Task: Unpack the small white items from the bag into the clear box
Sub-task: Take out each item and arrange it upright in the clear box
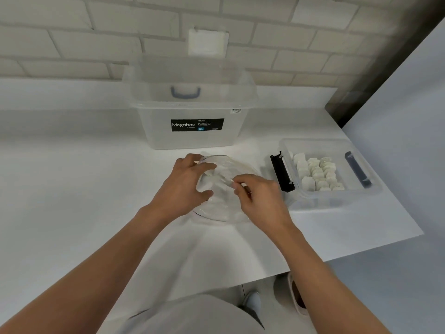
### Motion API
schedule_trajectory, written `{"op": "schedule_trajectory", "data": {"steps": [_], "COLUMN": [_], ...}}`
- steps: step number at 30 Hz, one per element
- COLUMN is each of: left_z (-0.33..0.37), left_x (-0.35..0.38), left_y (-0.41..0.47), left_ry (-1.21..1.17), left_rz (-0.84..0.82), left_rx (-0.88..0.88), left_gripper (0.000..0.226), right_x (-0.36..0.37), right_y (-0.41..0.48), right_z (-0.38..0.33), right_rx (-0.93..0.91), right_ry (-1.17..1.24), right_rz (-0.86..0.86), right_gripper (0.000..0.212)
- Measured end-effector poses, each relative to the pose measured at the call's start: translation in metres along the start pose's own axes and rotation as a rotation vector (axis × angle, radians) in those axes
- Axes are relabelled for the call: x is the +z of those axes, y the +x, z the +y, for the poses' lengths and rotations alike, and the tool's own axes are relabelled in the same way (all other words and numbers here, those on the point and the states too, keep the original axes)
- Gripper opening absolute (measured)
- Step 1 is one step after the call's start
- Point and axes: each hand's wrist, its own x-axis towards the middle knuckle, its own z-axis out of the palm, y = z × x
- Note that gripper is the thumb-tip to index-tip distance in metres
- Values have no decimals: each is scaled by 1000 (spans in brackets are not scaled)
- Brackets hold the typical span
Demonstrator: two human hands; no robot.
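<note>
A clear plastic bag (222,203) lies on the white table in front of me, crumpled and nearly see-through. My left hand (186,183) presses on the bag's left side, fingers spread over it. My right hand (258,196) pinches the plastic near the bag's middle with thumb and forefinger. What is inside the bag is hard to make out. To the right stands a small clear box (361,196) with dark latches, holding several small white items (317,173) packed in rows on its left half.
A large clear Megabox storage bin (192,138) with a blue handle stands behind the bag, against the white brick wall. The table's right edge (385,189) runs just past the small box. Below the front edge I see my lap and shoes.
</note>
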Motion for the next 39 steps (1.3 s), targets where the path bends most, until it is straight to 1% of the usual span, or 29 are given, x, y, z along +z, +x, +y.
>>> {"op": "schedule_trajectory", "data": {"steps": [2,5,9,11,13,15,16,18,19,21,23,27,29,32,35,36,39], "left_z": [6,15,29,37,46,57,62,71,76,84,92,109,118,129,138,142,153], "left_x": [-5,-13,-23,-26,-27,-29,-30,-31,-31,-29,-25,-13,-5,7,16,19,26], "left_y": [-2,-3,-2,1,4,8,9,12,14,17,20,25,28,32,40,42,50], "left_ry": [-37,-132,-286,-369,-444,-520,-567,-634,-663,-750,-829,-1054,-1132,-1130,-1010,-979,-931], "left_rz": [27,73,74,91,118,125,107,69,58,34,19,-21,-45,-34,-23,-27,-32], "left_rx": [43,118,169,167,146,98,67,25,12,-27,-67,-170,-193,-199,-178,-168,-150], "left_gripper": [63,56,36,24,16,11,8,5,6,6,6,17,23,25,22,22,21], "right_x": [-13,-31,-52,-60,-67,-74,-76,-80,-81,-85,-91,-101,-104,-112,-130,-137,-156], "right_y": [-3,-4,4,9,13,16,18,22,25,30,35,41,41,38,38,39,43], "right_z": [-2,-9,-11,-11,-9,-7,-6,-4,-3,-2,3,13,18,31,46,51,65], "right_rx": [95,196,215,227,241,229,209,149,113,67,69,157,211,250,227,208,139], "right_ry": [214,473,644,718,772,745,685,552,519,511,539,687,740,717,544,494,334], "right_rz": [-9,-67,-142,-159,-176,-182,-172,-104,-52,31,47,66,89,94,47,18,-49], "right_gripper": [10,10,8,6,6,14,21,30,30,23,15,9,8,10,23,24,14]}}
